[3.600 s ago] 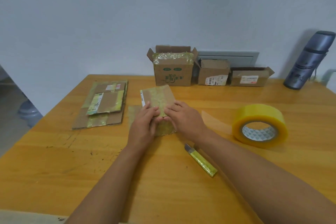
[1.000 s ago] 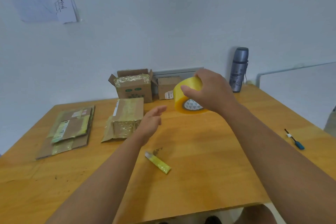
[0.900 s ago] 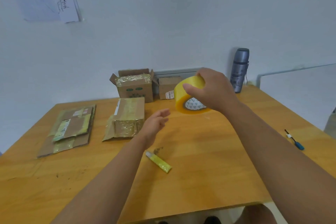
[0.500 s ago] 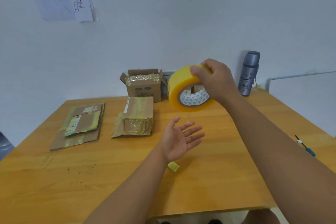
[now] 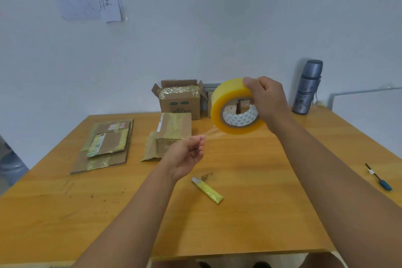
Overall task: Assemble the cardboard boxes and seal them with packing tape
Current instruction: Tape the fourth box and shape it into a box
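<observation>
My right hand (image 5: 268,102) holds a big yellow roll of packing tape (image 5: 230,104) up in the air above the table. My left hand (image 5: 187,154) is below and left of the roll, its fingertips pinched on the tape's clear free end (image 5: 210,135), which stretches a short way from the roll. A small folded cardboard box (image 5: 173,131) with old tape on it lies on the table behind my left hand. A stack of flattened cardboard boxes (image 5: 106,143) lies at the left.
Open boxes (image 5: 179,102) stand at the table's back edge by the wall, partly hidden by the roll. A yellow utility knife (image 5: 207,189) lies near the middle of the wooden table (image 5: 250,213). A grey flask (image 5: 307,87) stands back right, a blue-tipped tool (image 5: 379,177) far right.
My right hand picked the roll off the table and raised it. My left hand left the small box, opened under the roll, then pinched the tape end and drew it out.
</observation>
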Action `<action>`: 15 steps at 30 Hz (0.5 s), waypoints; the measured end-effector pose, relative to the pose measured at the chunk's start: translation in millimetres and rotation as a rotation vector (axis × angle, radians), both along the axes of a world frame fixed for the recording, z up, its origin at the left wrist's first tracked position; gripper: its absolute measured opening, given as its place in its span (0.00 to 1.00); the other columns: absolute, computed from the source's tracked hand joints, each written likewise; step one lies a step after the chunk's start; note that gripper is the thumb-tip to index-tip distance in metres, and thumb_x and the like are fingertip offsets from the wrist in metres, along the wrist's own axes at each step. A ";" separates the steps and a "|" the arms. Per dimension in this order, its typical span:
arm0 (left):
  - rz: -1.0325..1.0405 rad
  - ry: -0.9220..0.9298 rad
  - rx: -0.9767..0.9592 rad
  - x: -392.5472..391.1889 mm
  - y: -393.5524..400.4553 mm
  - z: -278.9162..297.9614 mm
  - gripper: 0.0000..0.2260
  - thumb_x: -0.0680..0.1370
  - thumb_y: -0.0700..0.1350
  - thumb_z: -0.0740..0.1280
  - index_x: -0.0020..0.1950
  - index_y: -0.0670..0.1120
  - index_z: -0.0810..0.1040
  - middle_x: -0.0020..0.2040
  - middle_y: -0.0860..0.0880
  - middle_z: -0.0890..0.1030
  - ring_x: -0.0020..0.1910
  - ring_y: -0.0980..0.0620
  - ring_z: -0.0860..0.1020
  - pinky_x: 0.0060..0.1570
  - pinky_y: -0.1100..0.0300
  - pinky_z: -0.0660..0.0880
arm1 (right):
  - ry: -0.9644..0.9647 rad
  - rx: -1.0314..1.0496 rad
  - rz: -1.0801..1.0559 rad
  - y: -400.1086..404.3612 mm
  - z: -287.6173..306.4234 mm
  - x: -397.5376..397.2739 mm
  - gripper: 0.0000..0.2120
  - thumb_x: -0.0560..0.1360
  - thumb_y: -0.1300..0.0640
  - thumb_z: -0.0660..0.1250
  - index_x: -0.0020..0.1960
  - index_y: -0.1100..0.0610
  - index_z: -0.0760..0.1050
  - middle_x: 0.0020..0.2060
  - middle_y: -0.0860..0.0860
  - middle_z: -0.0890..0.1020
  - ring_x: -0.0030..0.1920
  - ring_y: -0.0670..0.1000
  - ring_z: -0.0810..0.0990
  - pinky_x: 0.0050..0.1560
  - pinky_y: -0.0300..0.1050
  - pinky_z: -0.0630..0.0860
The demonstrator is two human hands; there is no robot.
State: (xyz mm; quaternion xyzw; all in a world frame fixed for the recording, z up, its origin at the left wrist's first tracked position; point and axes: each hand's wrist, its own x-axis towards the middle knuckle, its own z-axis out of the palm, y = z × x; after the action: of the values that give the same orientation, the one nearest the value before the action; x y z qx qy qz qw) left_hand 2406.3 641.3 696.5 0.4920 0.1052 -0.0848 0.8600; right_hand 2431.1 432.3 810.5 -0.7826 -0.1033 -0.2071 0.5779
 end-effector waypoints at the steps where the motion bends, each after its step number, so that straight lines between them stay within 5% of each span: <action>1: 0.009 0.003 0.033 -1.5 7.5 3.9 0.07 0.80 0.38 0.64 0.52 0.38 0.81 0.35 0.48 0.79 0.31 0.56 0.76 0.31 0.66 0.76 | 0.024 0.038 0.012 2.9 -3.4 1.5 0.25 0.72 0.36 0.63 0.39 0.60 0.72 0.34 0.52 0.72 0.37 0.51 0.73 0.40 0.50 0.69; 7: 0.176 0.049 0.144 -3.8 40.8 14.6 0.07 0.80 0.37 0.61 0.47 0.38 0.78 0.31 0.48 0.75 0.27 0.55 0.72 0.26 0.65 0.72 | 0.038 0.091 0.014 25.4 -19.2 3.6 0.18 0.81 0.49 0.63 0.36 0.58 0.68 0.30 0.52 0.69 0.30 0.38 0.72 0.32 0.29 0.66; 10: 0.331 0.043 0.295 -1.7 72.0 16.8 0.06 0.80 0.37 0.62 0.48 0.38 0.78 0.35 0.47 0.73 0.33 0.52 0.72 0.32 0.61 0.72 | -0.020 -0.034 -0.007 25.1 -27.1 7.9 0.19 0.79 0.47 0.66 0.37 0.59 0.70 0.32 0.52 0.69 0.35 0.49 0.69 0.37 0.45 0.66; 15: 0.301 0.002 0.595 4.6 90.2 21.4 0.07 0.81 0.38 0.63 0.48 0.38 0.80 0.36 0.46 0.74 0.36 0.51 0.73 0.40 0.59 0.76 | -0.048 -0.335 -0.025 29.9 -46.4 17.1 0.14 0.78 0.44 0.66 0.46 0.54 0.73 0.36 0.49 0.73 0.36 0.45 0.69 0.34 0.44 0.66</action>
State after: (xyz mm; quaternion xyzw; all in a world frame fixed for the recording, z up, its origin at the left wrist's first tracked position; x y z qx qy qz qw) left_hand 2410.9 731.5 717.9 0.7004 0.1980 0.0772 0.6813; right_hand 2448.2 462.2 764.2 -0.8641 -0.1403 -0.2128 0.4340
